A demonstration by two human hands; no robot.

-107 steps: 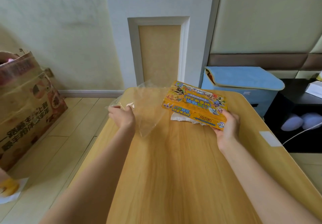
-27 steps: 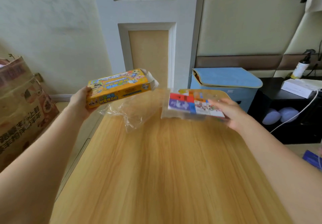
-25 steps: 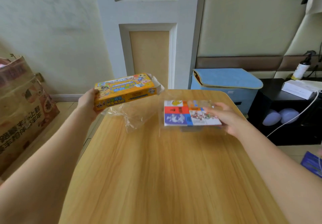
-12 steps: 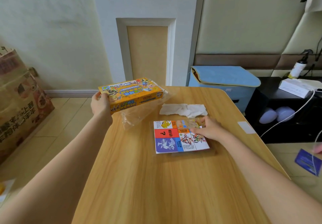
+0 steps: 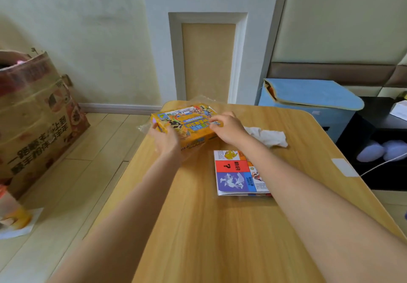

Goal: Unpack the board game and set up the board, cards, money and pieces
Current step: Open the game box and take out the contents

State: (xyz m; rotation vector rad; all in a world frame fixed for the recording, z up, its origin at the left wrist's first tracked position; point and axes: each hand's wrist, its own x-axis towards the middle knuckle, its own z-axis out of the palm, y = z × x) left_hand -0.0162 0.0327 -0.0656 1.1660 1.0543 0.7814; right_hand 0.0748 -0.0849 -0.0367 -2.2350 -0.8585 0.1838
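The yellow game box (image 5: pixel 189 126) is held just above the far left part of the wooden table (image 5: pixel 220 227). My left hand (image 5: pixel 164 138) grips its near left corner. My right hand (image 5: pixel 226 128) holds its right end, fingers curled over the top edge. Clear plastic wrap (image 5: pixel 145 126) sticks out under the box. The folded game board (image 5: pixel 236 173), in clear wrap, lies flat on the table right of centre, partly under my right forearm.
A crumpled white tissue (image 5: pixel 267 137) lies beyond the board. A white tape patch (image 5: pixel 344 167) marks the right table edge. A large cardboard box (image 5: pixel 33 115) stands on the floor at left, a blue fabric bin (image 5: pixel 308 104) behind the table at right.
My right hand let go of the folded board on the table and moved left to the game box. The box came down and closer to the table.
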